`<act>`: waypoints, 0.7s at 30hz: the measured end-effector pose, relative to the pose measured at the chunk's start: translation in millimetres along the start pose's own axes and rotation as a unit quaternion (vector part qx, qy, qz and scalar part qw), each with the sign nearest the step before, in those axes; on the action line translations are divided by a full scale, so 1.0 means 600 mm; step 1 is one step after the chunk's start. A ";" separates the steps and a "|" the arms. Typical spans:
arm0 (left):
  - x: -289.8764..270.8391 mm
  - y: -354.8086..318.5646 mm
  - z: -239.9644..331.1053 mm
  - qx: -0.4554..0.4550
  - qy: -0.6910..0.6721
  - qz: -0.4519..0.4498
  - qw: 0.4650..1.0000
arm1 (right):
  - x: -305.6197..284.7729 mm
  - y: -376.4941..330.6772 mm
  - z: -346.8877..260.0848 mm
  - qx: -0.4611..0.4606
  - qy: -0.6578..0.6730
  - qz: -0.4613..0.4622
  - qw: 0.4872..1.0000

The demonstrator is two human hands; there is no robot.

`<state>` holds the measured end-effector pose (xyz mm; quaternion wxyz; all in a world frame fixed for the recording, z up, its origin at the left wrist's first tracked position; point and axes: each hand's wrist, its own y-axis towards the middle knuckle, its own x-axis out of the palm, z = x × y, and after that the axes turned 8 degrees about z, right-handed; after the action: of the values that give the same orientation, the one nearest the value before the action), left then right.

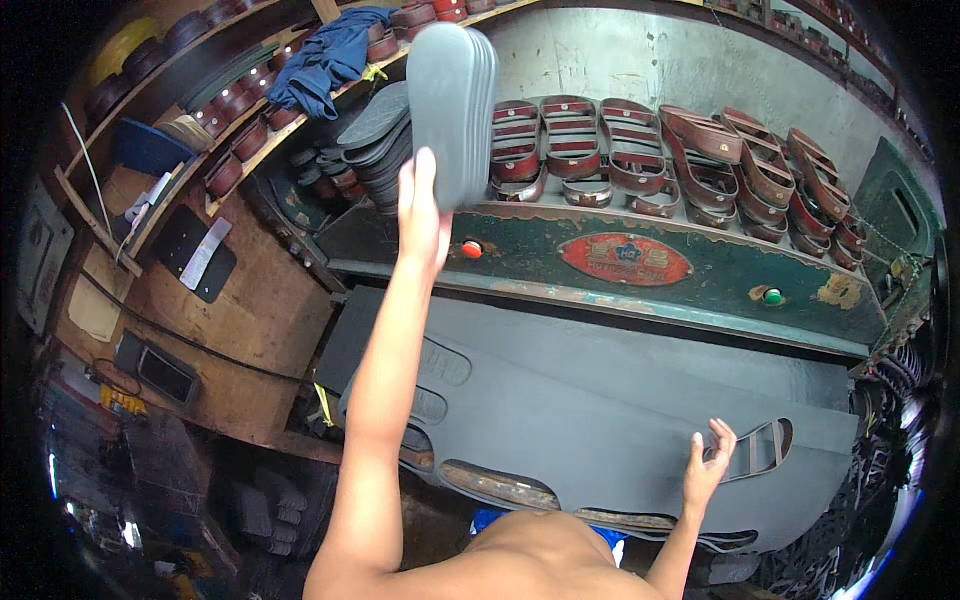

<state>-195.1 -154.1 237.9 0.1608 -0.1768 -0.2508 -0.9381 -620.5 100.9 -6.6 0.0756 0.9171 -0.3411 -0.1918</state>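
Observation:
My left hand (424, 212) is raised on a stretched arm and grips the lower end of a stack of grey foam shoe soles (452, 110). The stack stands upright in front of the shelf, beside another pile of dark soles (378, 135). Lower right, my right hand (708, 468) has its fingers apart and slightly curled, with nothing in it. It is beside a sole-shaped cutting die (768, 452) with crossbars on the large grey foam sheet (600, 400); whether it touches the die I cannot tell. Sole-shaped cuts and holes mark the sheet's left part and near edge.
A green press beam (520, 235) crosses behind the sheet, with a red button (471, 249) and a green button (772, 296). Several reddish cutting dies (635, 150) are stacked on it. Wooden shelves at left hold more dies and a blue cloth (325, 62). Dark scraps (895, 440) lie at right.

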 end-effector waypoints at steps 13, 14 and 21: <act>0.039 0.143 -0.054 -0.117 0.414 -0.008 0.903 | -0.082 0.013 0.049 -0.016 -0.446 -0.086 0.891; 0.022 0.129 -0.052 -0.075 0.459 0.003 0.885 | -0.077 0.010 0.050 -0.036 -0.437 -0.078 0.895; -0.142 -0.064 -0.021 0.031 0.546 -0.095 0.832 | -0.114 0.028 -0.003 0.042 -0.300 -0.036 0.952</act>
<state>-137.7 -111.0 176.5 0.1874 0.3934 -0.1669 -0.8845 -677.1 132.8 20.2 -0.0755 0.8312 -0.3230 -0.4461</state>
